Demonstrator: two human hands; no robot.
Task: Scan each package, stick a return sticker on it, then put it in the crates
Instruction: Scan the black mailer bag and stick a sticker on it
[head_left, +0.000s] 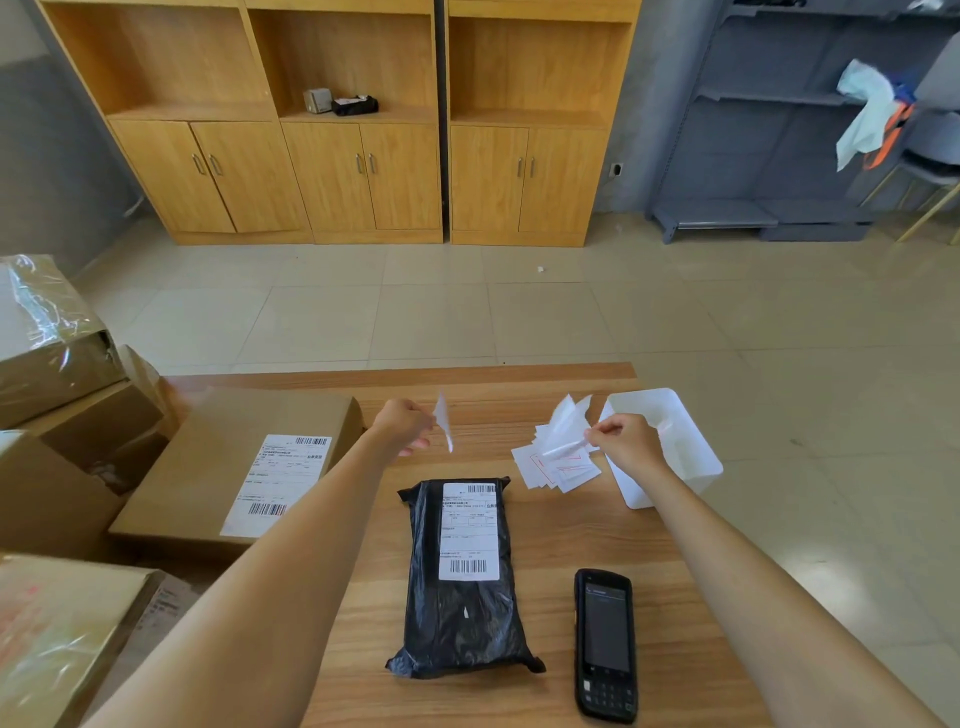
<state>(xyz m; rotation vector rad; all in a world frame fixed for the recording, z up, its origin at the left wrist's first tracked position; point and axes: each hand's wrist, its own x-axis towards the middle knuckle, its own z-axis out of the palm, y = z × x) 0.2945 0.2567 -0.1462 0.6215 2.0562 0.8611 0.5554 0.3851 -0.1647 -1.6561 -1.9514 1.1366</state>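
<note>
this looks like a parcel room, maybe a small storeroom: brown boxes (57, 338) piled at nine o'clock, wooden cupboards (337, 156) at twelve, grey shelves (779, 156) at two.

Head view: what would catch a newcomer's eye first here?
Probably the black package with its white shipping label, lying mid-table between two outstretched arms. Above it, the left hand pinches a small white sticker, while the right hand holds a peeled backing sheet over a loose pile of stickers. A dark handheld scanner lies to the right of the package, and cardboard boxes crowd the left.
</note>
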